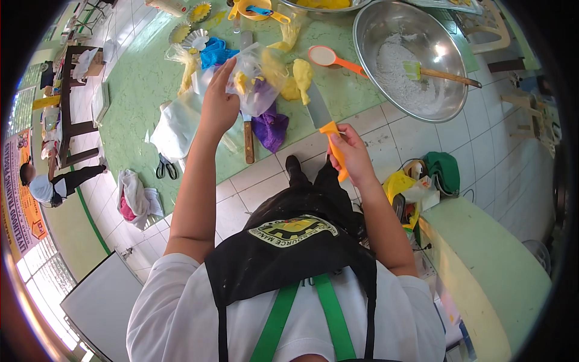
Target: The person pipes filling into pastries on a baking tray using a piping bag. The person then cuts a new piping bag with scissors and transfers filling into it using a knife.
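Observation:
My left hand point(220, 102) has its fingers extended and its thumb apart, with a clear plastic bag point(265, 81) held against them. Yellow smears and lumps show through the bag. In my right hand point(354, 155) is a broad-bladed knife point(321, 110), gripped by its orange handle. Soft yellow dough point(303, 73) clings around the blade's tip, close to the bag. Below the bag lie a purple cloth point(269, 131) and a wooden-handled knife point(248, 143) at the table's near edge. A blue cloth point(217, 53) sits just beyond my left fingers.
A steel bowl point(362, 45) at the right holds white powder and a spatula point(446, 76). Left of it lies an orange-handled scoop point(335, 59). Fluted tart moulds point(196, 40) stand far left on the green table point(136, 99). Black scissors point(166, 168) lie near its left edge.

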`<state>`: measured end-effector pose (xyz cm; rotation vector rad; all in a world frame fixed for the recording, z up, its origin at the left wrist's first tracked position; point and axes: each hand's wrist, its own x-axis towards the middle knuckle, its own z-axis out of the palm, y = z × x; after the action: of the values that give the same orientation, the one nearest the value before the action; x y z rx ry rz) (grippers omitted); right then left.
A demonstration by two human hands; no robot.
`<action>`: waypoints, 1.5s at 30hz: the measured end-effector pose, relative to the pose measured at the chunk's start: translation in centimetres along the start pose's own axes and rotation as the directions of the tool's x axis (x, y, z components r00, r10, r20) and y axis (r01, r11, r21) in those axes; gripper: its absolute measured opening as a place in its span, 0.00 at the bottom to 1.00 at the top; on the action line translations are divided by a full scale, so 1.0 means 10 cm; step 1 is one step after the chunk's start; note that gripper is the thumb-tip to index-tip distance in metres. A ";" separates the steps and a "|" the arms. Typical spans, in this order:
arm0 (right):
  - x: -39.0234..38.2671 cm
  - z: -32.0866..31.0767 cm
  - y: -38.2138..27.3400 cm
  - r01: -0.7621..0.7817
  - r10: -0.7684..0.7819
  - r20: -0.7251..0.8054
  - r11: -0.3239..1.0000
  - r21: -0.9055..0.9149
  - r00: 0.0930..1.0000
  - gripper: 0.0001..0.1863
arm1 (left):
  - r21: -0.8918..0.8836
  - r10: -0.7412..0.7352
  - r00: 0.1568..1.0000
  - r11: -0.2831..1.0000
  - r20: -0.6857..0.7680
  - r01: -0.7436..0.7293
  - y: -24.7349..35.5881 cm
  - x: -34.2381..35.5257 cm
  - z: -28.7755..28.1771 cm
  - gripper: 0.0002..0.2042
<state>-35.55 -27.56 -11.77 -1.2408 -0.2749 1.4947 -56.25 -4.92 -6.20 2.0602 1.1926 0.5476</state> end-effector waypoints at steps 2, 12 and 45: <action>-0.12 0.05 -0.14 0.002 -0.001 0.013 0.999 -0.040 1.000 0.12 | 0.092 0.065 0.998 0.994 0.017 -0.067 -0.02 -0.01 0.00 0.36; 0.24 0.84 -0.46 -0.108 0.126 0.000 0.854 -0.509 0.992 0.11 | 0.131 0.116 0.993 0.984 0.035 -0.119 0.25 -0.13 0.06 0.35; 0.70 -0.44 -0.53 0.041 -0.156 -0.037 0.468 -0.883 0.987 0.19 | -0.019 -0.175 0.983 0.985 -0.055 0.174 -0.09 -0.01 -0.16 0.31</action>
<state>-27.72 -21.81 -13.49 -2.0788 -1.1527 1.1441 -57.83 -4.17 -5.78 1.9164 1.3825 0.5312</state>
